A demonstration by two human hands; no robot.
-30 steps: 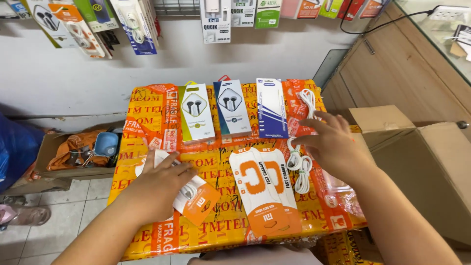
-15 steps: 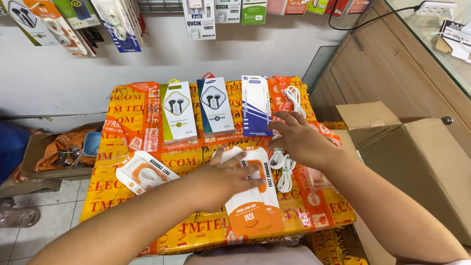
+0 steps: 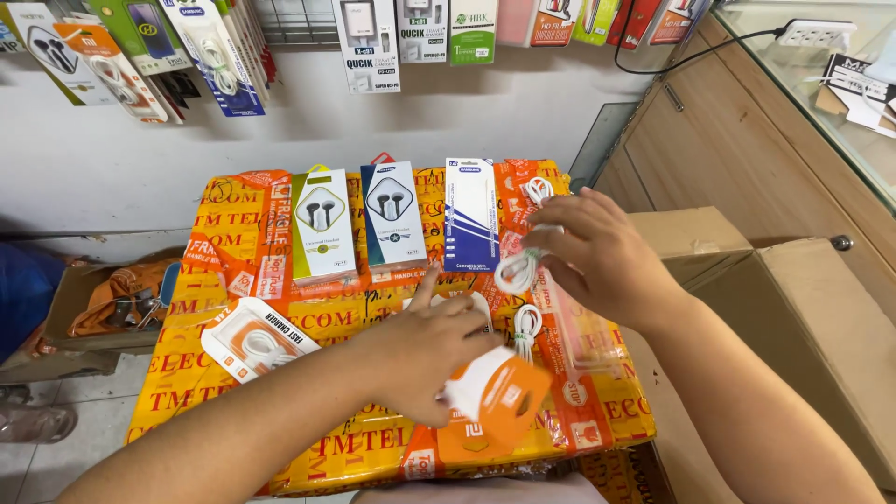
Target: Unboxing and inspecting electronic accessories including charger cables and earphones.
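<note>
My left hand has picked the orange pack up off the box; half a second ago it lay flat. My fingers are curled tight around its white top. To the left, another cable pack lies flat. My right hand has lifted a white cable, pinched in my fingertips. A second coil lies just below it.
</note>
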